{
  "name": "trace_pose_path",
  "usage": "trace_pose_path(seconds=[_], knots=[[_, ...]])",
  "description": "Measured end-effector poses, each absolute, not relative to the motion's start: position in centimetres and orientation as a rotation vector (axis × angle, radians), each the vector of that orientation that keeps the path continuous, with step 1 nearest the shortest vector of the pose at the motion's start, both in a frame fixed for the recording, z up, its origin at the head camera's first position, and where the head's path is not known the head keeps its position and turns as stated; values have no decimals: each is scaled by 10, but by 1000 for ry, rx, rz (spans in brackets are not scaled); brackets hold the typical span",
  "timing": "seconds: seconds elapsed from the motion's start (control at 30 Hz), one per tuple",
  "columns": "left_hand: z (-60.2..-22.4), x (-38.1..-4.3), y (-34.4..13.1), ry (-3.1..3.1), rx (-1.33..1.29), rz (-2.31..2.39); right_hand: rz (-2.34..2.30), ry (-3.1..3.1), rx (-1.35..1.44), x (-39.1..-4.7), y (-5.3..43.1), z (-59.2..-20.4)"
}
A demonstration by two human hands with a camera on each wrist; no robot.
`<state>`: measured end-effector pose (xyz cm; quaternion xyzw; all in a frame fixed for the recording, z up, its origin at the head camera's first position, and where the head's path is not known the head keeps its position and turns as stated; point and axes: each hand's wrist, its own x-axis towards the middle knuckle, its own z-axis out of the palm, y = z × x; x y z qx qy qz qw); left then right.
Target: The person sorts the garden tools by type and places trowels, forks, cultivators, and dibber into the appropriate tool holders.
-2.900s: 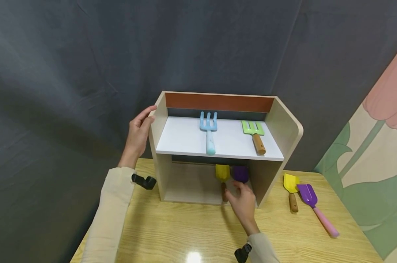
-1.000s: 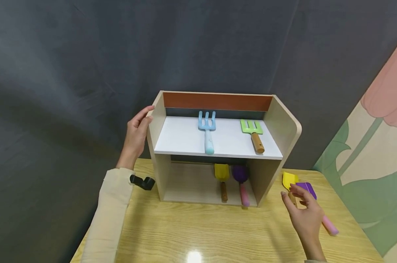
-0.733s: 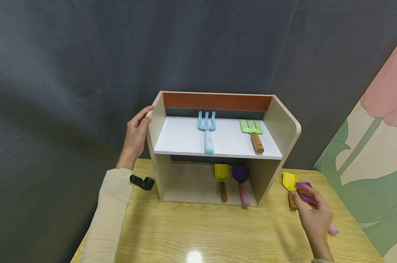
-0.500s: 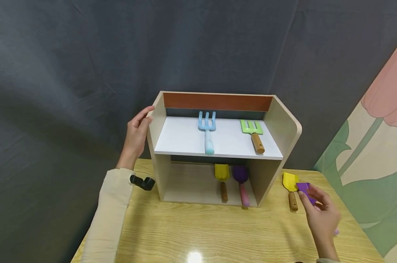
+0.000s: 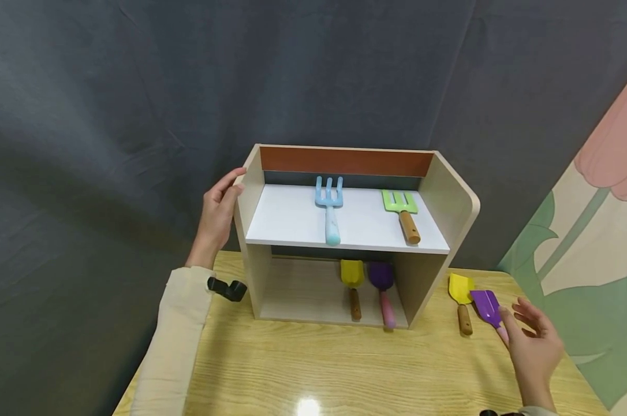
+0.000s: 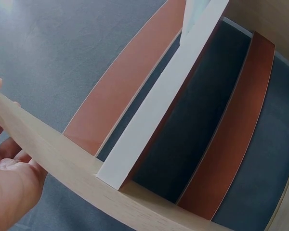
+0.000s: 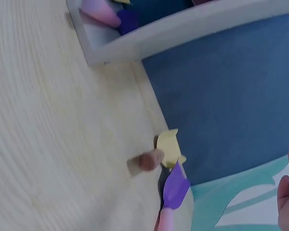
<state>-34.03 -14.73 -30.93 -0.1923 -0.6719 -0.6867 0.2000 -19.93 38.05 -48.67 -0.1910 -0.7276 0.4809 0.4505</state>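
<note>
My left hand [image 5: 217,214] grips the upper left side panel of a small two-tier shelf [image 5: 461,202]; in the left wrist view, fingers lie behind the panel. My right hand [image 5: 536,341], fingers loosely bent and apart from the thumb, hovers over the pink handle of a purple toy shovel [image 5: 485,306], hiding most of it. Beside that shovel lies a yellow toy shovel [image 5: 460,289] with a brown handle. Another yellow shovel [image 5: 351,274] and a purple shovel [image 5: 381,276] with a pink handle lie side by side on the lower tier.
On the white upper tier rest a light blue toy fork [image 5: 329,202] and a green toy fork [image 5: 400,202] with a brown handle. The wooden table [image 5: 293,364] ends at the right beside a flower-patterned panel [image 5: 599,289]. A dark curtain [image 5: 344,69] hangs behind.
My right hand has left the purple shovel on the lower tier and moved right, past the yellow shovel, to the purple shovel on the table. The left hand has stayed put.
</note>
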Motion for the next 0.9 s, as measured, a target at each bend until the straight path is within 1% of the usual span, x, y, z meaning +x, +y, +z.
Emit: trace_pose_path(seconds=[0.9], knots=[[-309, -339, -145, -1893, -519, -1903, 1372, -1814, -772, -189, 444, -522]])
